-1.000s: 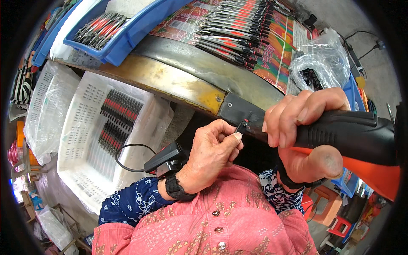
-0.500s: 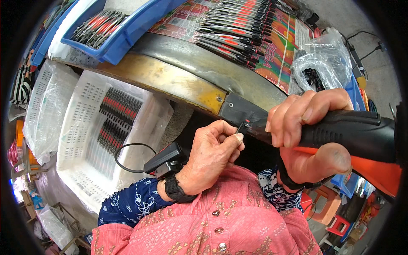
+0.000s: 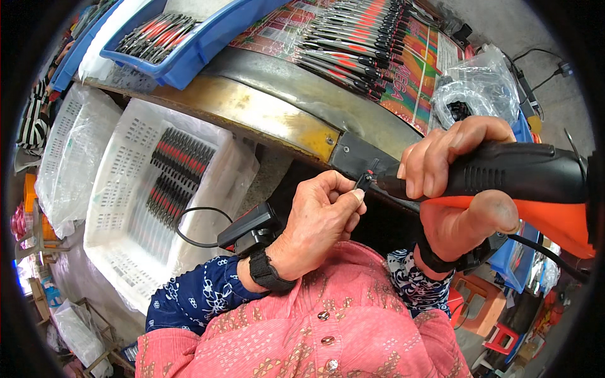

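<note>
My left hand [image 3: 321, 217] is closed in a pinch on a small black part [image 3: 363, 182] at the edge of the worktable. Too little of that part shows to tell its kind. My right hand [image 3: 457, 183] wraps over a black-and-orange handheld power tool [image 3: 504, 171], with the fingers on top and the thumb along its near side. The tool's tapered black nose [image 3: 392, 186] points left and meets the small part, or nearly so; I cannot tell whether they touch. Just behind both is a dark metal plate [image 3: 356, 153] on the table's edge.
Slim silver, black and red pieces [image 3: 353, 57] lie in rows on printed cardboard [image 3: 413, 94]. More fill a blue tray [image 3: 189, 69] at far left. Below the table, a white basket [image 3: 113, 208] holds black-and-red pieces [image 3: 183, 154]. A clear plastic bag [image 3: 479, 85] sits at far right.
The tool's rear has risen slightly in my right hand. My left hand has shifted a little to the right, still pinching the black part. The view has moved slightly.
</note>
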Demonstrator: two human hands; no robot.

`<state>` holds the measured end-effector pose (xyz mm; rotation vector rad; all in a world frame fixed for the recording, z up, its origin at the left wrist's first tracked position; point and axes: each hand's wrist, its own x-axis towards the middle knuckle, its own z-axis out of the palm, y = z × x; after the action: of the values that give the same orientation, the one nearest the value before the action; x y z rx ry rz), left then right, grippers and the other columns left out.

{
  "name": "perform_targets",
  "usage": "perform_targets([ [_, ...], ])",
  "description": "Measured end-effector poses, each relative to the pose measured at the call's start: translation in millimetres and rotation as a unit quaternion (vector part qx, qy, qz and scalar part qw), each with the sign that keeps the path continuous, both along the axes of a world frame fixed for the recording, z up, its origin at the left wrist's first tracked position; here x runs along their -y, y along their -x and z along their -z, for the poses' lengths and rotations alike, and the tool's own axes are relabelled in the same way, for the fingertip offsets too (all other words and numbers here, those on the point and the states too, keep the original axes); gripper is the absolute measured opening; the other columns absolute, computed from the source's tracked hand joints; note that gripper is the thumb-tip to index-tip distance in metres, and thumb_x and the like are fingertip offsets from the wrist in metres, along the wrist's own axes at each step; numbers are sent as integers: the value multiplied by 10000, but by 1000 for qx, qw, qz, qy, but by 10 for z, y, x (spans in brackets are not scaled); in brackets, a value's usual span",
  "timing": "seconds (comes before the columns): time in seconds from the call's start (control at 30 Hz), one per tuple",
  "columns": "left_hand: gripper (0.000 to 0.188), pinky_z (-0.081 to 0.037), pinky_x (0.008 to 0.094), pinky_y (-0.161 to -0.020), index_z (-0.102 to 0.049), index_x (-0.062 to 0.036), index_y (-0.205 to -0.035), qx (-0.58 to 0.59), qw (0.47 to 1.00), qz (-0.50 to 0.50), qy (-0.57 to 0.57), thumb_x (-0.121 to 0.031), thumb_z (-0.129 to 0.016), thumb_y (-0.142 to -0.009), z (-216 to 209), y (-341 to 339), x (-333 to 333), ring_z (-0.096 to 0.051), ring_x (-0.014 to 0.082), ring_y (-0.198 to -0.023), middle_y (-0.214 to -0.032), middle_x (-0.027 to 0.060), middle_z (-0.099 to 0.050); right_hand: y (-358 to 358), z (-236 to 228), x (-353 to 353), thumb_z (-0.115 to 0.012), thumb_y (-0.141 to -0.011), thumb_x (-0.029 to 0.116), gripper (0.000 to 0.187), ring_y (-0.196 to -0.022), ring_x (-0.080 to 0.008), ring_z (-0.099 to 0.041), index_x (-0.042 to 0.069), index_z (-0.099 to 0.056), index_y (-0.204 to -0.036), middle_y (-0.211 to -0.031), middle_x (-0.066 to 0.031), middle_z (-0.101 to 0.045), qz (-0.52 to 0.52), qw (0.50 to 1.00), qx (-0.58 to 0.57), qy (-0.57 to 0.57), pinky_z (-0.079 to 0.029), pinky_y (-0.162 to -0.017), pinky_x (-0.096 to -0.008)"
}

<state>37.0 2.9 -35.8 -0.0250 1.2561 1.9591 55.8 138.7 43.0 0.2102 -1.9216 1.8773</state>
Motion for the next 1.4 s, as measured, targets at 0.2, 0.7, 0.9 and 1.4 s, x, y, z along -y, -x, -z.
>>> perform_targets([
  [0.2,105,-419,182,-451,-537,-33,-917,3,1000,3,1,-121,-577,-875,1,1,11,-499,57,-554,-745,30,-598,-3,-39,16,-615,-659,706,767,-489,-131,-482,31,-414,-961,-620,-16,-470,-12,1000,-5,-13,-432,-524,-276],
  [0.7,102,-416,175,-450,-541,-30,-906,-2,1000,4,-1,-121,-578,-878,-3,12,15,-512,57,-552,-742,31,-607,37,-74,50,-642,-664,685,743,-467,-119,-451,30,-400,-916,-606,-21,-452,-12,999,-10,-35,-416,-481,-260],
  [0.9,82,-360,207,-412,-521,10,-841,-11,999,-33,-5,-59,-555,-869,-16,-17,-21,-463,64,-482,-663,36,-561,86,-80,56,-653,-666,677,734,-459,-114,-438,30,-395,-898,-601,-24,-445,-8,999,-1,-50,-410,-464,-254],
  [1.4,83,-373,200,-446,-526,-3,-809,-63,997,-46,0,-56,-569,-857,-67,-8,12,-480,56,-519,-650,19,-557,206,-74,35,-711,-692,589,674,-459,-112,-438,22,-391,-865,-605,-39,-446,-47,998,22,-27,-400,-439,-251],
])
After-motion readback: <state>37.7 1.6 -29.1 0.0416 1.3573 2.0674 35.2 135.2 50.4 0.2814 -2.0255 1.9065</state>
